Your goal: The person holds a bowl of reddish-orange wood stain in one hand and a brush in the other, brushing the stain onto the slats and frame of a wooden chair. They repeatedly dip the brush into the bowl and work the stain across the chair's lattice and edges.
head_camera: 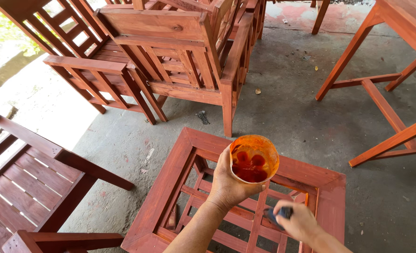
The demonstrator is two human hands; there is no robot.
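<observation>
Over concrete, left hand (pixel 229 185) grips a stain cup (pixel 254 158); right hand (pixel 299 220) apparently clenches a brush handle (pixel 283 213).

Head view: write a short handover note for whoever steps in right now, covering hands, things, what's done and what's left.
Left hand: grips an orange-stained plastic cup holding a little red-brown wood stain, held above the table frame.
Right hand: closed on a dark brush handle, low over the frame's right side.
Small square table frame, slatted shelf inside, stands on the concrete floor; its frame and slats look coated red-brown.
Armchairs behind and the bench at left look stained too.
Left: cannot tell which faces of the frame remain bare.
</observation>
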